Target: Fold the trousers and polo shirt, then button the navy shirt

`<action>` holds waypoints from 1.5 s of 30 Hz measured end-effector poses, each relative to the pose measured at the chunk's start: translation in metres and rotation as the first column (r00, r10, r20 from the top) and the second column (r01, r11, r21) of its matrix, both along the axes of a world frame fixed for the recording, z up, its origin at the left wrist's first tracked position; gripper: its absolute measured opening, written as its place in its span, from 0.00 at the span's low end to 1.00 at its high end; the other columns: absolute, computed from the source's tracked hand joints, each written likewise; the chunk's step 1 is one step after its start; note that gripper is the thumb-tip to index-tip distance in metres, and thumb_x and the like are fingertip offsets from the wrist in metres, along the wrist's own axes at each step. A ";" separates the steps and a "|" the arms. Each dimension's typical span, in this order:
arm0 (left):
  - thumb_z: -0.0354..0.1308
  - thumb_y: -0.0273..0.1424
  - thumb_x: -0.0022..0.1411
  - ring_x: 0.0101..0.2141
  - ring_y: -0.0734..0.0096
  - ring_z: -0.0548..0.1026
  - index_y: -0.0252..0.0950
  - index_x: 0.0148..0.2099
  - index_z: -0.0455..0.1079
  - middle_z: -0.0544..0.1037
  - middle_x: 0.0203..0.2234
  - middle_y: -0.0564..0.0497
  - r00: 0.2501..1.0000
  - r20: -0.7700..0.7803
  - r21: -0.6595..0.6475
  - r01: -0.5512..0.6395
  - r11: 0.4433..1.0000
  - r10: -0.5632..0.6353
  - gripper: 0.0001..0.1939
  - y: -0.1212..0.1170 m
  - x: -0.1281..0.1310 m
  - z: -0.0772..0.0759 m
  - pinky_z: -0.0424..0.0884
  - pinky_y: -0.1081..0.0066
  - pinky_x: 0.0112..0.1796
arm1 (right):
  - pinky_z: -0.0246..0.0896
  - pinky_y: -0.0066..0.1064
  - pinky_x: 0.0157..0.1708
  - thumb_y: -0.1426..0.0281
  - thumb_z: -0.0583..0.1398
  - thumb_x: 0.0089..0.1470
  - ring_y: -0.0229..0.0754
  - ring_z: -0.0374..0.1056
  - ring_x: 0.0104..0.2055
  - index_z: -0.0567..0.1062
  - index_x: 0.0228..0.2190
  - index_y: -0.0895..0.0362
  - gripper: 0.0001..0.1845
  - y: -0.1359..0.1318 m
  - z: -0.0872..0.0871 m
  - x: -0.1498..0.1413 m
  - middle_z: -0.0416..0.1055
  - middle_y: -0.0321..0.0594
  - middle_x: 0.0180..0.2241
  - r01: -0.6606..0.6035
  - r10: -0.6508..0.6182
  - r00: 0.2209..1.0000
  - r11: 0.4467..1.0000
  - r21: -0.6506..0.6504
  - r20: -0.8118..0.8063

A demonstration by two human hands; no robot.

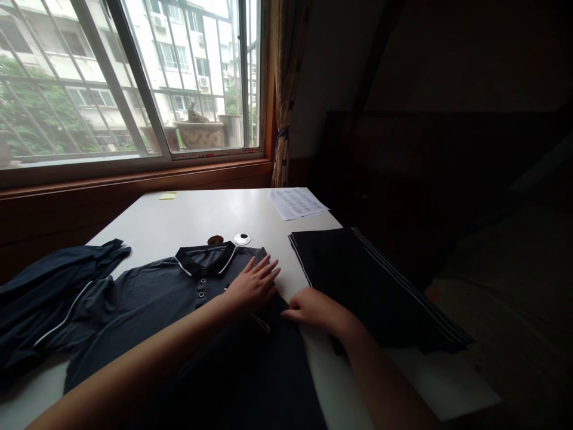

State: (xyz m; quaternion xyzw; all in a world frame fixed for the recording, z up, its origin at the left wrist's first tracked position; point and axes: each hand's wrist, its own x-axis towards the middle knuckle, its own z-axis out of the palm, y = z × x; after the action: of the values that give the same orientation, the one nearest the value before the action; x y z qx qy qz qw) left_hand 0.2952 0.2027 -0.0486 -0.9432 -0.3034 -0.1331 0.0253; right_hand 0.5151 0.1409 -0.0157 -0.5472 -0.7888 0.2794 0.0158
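A dark blue polo shirt (152, 304) with a black, white-edged collar and several buttons lies front up, its collar away from me. My left hand (253, 283) rests on the shirt's right shoulder area, fingers stretched out and spread. Just to the right, my right hand (311, 309) has its fingers curled at the shirt's right edge, thumb and fingertips closed on the cloth. The right sleeve is folded inward, partly under my left hand, and its white trim shows there.
Dark folded garments (358, 286) with white edge lines lie on the right of the white table (192, 212). A crumpled dark garment (49, 286) is at the left. Printed papers (298, 203), a yellow note (168, 195) and two round objects (242, 239) lie farther back, below a window.
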 end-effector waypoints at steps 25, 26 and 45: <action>0.37 0.46 0.74 0.70 0.58 0.46 0.39 0.73 0.46 0.46 0.71 0.46 0.971 -0.096 -0.123 -0.228 0.966 0.217 0.32 0.065 -0.004 -0.011 0.44 0.47 0.66 | 0.43 0.30 0.21 0.52 0.62 0.52 0.36 0.58 0.20 0.78 0.19 0.58 0.23 -0.003 0.007 0.000 0.65 0.35 0.15 -0.012 0.010 0.999 0.999 -0.048 -0.042; 0.37 0.46 0.74 0.70 0.58 0.45 0.39 0.73 0.46 0.45 0.71 0.46 0.971 -0.096 -0.120 -0.229 0.966 0.218 0.32 0.065 -0.004 -0.011 0.43 0.47 0.66 | 0.44 0.30 0.21 0.51 0.61 0.55 0.36 0.59 0.20 0.78 0.20 0.58 0.25 -0.003 0.008 0.000 0.67 0.36 0.16 -0.024 0.022 0.998 0.999 -0.031 -0.051; 0.37 0.47 0.74 0.70 0.53 0.46 0.37 0.73 0.45 0.49 0.71 0.45 0.993 -0.082 -0.043 -0.087 0.995 0.084 0.33 -0.068 -0.028 -0.014 0.43 0.44 0.66 | 0.43 0.30 0.23 0.52 0.56 0.60 0.36 0.60 0.21 0.78 0.20 0.58 0.28 0.005 -0.001 -0.004 0.73 0.41 0.19 -0.048 0.035 0.991 0.994 0.103 0.126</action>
State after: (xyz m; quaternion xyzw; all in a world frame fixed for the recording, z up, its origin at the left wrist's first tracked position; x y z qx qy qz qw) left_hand 0.2669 0.1347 -0.0622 -0.9342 -0.3453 -0.0867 0.0212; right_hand 0.5108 0.1460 -0.0168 -0.5454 -0.8132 0.2029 -0.0102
